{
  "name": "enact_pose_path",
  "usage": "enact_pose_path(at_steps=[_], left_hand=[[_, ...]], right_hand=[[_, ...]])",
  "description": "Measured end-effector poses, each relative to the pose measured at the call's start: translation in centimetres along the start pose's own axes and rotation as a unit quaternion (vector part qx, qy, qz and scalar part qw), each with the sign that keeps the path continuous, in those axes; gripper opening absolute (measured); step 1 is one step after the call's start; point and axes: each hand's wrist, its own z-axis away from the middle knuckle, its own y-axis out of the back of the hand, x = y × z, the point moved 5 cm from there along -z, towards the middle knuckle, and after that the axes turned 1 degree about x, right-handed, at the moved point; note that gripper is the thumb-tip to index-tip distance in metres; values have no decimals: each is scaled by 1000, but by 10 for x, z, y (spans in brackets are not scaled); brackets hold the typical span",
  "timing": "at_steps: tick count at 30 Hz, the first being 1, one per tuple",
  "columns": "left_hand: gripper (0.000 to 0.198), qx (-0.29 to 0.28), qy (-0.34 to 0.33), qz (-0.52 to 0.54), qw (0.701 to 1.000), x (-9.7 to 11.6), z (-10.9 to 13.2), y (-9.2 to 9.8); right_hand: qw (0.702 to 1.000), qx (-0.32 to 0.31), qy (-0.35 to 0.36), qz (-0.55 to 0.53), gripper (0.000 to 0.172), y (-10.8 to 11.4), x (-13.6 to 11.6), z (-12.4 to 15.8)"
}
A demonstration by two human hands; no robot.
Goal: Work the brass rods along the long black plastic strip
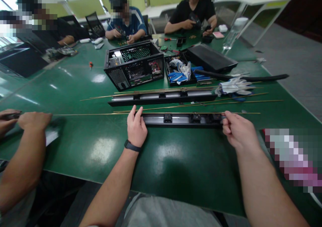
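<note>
A long black channel (pixel 181 123) with a silvery inside and several small black blocks lies on the table before me. My left hand (pixel 136 128), with a dark wristband, grips its left end, two fingers reaching over the far edge. At the right end, my right hand (pixel 237 129) is closed in a pinch; a small metallic bit shows at the fingertips, too small to name. A thin brass-coloured rod (pixel 241 112) runs along the channel's far edge. Behind it lies a second similar channel (pixel 161 101) with more thin rods around it.
At left, a co-worker's hand (pixel 35 119) is closed at the end of a thin rod. Farther back stand an opened computer case (pixel 136 65), a box with gloves (pixel 179 71), a black panel (pixel 211 57) and a bottle (pixel 233 34). Other people sit across the table.
</note>
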Motion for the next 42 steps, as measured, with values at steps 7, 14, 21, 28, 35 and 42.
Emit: enact_pose_path(at_steps=[7, 14, 21, 28, 35, 42], left_hand=[[51, 9, -6, 13, 1000, 4, 2, -1], [51, -4, 3, 42, 999, 8, 2, -4], [50, 9, -18, 38, 999, 15, 3, -6], [47, 65, -23, 1, 998, 49, 13, 9], [35, -81, -136, 16, 987, 103, 32, 0], [70, -194, -84, -68, 975, 117, 35, -14]], right_hand=[[1000, 1, -1, -1, 41, 0, 0, -1], [1000, -10, 15, -1, 41, 0, 2, -3], [1000, -19, 15, 7, 45, 3, 6, -8], [1000, -11, 14, -8, 41, 2, 4, -6], [1000, -2, 7, -6, 35, 2, 3, -4], [1000, -17, 13, -2, 42, 5, 7, -10]])
